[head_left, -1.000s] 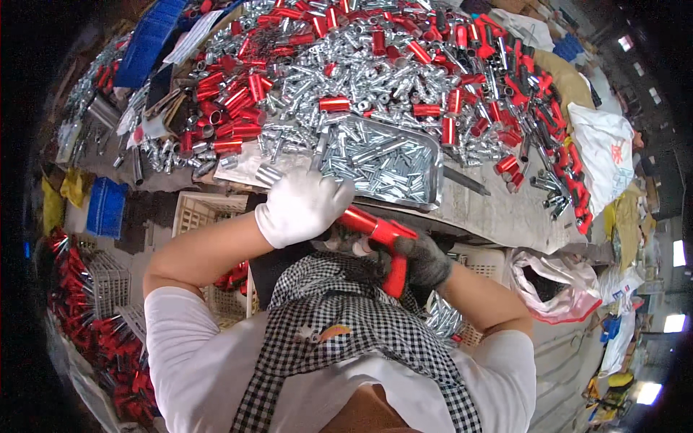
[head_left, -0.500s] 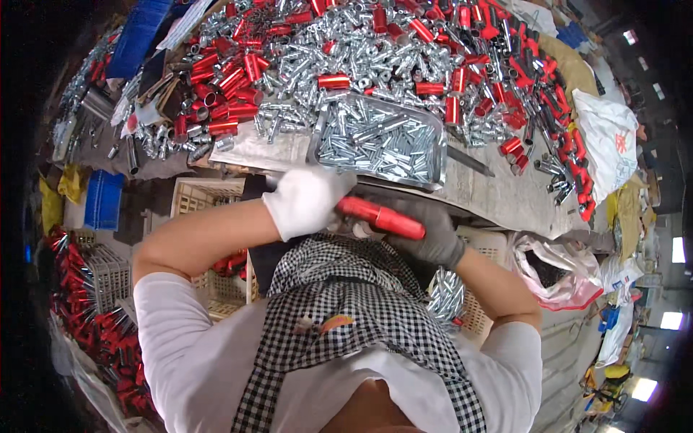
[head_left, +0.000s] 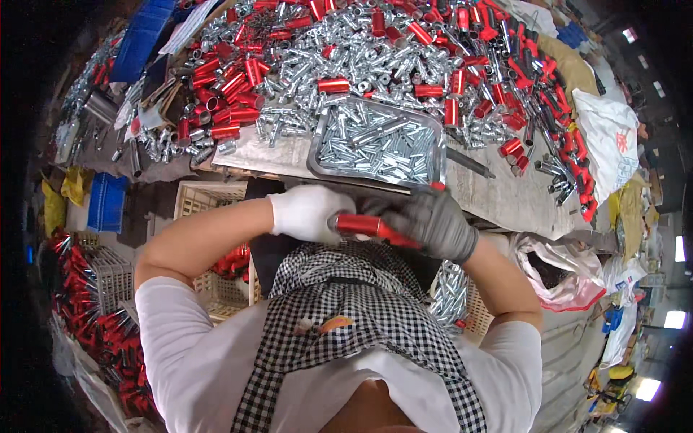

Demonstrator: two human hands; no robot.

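Note:
My left hand (head_left: pixel 307 213), in a white glove, is closed around the left end of a red metal tube with a tapered red end piece (head_left: pixel 359 224). From the other side my right hand (head_left: pixel 437 222), in a grey glove, grips the tapered end and covers much of it; its fingers are partly blurred. Both hands are in front of my checked apron, just below the bench edge. Beyond them a metal tray (head_left: pixel 315 164) holds many silver pins (head_left: pixel 375 148). A small red piece (head_left: pixel 437 186) shows just above my right fingers; what it belongs to is unclear.
Behind the tray lies a heap of silver fittings (head_left: pixel 354 58) and red tubes (head_left: pixel 234 86). A dark rod (head_left: pixel 471 162) lies right of the tray. Red-and-black handles (head_left: pixel 577 169) line the bench's right side. Below are plastic crates (head_left: pixel 112 278) and an open white sack (head_left: pixel 570 281).
The red tube has dropped slightly at its left end and lies more level. My right hand has shifted up and over the tapered end, hiding more of it. My left hand has moved slightly down.

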